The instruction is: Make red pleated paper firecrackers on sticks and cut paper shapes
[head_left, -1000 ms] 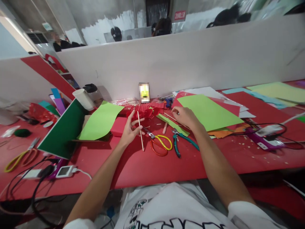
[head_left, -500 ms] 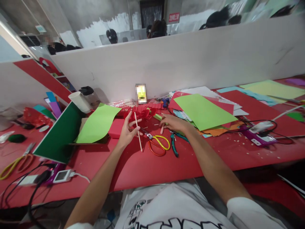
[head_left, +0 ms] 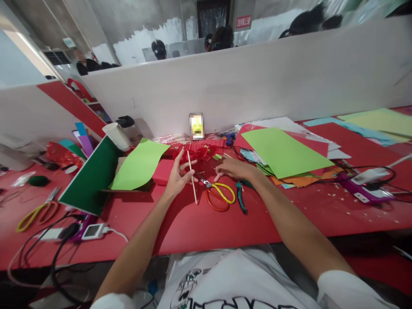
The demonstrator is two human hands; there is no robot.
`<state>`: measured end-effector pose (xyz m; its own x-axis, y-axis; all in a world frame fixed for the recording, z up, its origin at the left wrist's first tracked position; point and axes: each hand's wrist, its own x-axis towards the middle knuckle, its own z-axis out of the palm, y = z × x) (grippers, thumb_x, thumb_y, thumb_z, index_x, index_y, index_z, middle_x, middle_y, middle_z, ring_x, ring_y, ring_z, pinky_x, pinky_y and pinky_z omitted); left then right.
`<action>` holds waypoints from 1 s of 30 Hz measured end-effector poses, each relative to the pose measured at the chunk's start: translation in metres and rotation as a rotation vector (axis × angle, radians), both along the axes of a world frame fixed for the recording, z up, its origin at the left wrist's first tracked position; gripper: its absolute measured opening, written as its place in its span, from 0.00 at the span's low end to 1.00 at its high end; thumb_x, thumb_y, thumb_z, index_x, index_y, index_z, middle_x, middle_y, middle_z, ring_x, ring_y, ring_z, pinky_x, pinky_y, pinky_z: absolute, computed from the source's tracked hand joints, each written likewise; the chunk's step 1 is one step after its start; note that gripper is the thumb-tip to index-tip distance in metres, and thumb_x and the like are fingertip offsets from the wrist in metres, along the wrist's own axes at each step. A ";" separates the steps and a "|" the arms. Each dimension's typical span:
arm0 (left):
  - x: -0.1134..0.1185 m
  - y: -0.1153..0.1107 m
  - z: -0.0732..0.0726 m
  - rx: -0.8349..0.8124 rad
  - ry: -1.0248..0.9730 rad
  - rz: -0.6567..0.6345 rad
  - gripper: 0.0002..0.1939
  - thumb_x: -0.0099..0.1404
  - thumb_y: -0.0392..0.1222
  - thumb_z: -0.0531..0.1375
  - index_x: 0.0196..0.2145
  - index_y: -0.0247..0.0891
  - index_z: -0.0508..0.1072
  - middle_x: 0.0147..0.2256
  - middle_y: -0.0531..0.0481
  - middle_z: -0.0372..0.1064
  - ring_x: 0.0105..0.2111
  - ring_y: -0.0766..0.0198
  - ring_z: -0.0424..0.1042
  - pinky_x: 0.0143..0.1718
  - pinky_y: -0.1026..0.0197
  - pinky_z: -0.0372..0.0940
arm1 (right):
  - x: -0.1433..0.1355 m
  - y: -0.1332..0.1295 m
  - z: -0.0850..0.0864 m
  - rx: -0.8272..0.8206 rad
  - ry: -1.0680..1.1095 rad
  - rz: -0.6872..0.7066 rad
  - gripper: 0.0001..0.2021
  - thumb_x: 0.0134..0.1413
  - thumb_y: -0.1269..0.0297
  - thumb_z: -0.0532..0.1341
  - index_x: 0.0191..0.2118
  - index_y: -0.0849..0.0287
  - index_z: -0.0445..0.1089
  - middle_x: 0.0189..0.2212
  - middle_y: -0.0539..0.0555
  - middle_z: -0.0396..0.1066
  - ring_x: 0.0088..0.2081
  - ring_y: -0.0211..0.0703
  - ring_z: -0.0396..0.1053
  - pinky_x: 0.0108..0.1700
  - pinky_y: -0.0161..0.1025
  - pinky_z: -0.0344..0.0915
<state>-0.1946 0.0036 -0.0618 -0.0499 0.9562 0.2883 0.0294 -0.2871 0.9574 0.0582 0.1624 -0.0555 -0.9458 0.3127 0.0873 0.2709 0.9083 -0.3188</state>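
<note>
A thin pale stick (head_left: 194,189) stands tilted in my left hand (head_left: 179,176), held between thumb and fingers. My right hand (head_left: 233,168) hovers low over the table with its fingers curled near a small light-green piece (head_left: 218,157); whether the fingertips hold anything is too small to tell. Between the hands lie scissors (head_left: 227,193) with one yellow and one red-orange handle, their blades pointing toward my left hand. Teal-handled pliers (head_left: 241,198) rest beneath my right forearm. Crumpled red material (head_left: 198,153) lies just beyond my hands.
Green sheets lie at left (head_left: 141,163) and right (head_left: 286,150). A dark green board (head_left: 92,180) leans beside a white roll (head_left: 116,136). More scissors (head_left: 38,214), power strips and cables lie on the red table (head_left: 206,234). A white partition (head_left: 257,81) stands behind; people are beyond it.
The whole view has shifted, with table objects appearing slightly farther right. My left hand still holds the stick. The light-green piece beside my right fingers shows less of its length.
</note>
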 end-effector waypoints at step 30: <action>0.002 -0.001 0.002 0.005 0.001 -0.004 0.54 0.69 0.49 0.70 0.78 0.57 0.40 0.63 0.32 0.71 0.29 0.64 0.81 0.28 0.63 0.75 | -0.018 -0.048 0.022 -0.318 0.320 0.042 0.21 0.76 0.45 0.52 0.49 0.54 0.75 0.46 0.57 0.79 0.46 0.49 0.75 0.49 0.45 0.67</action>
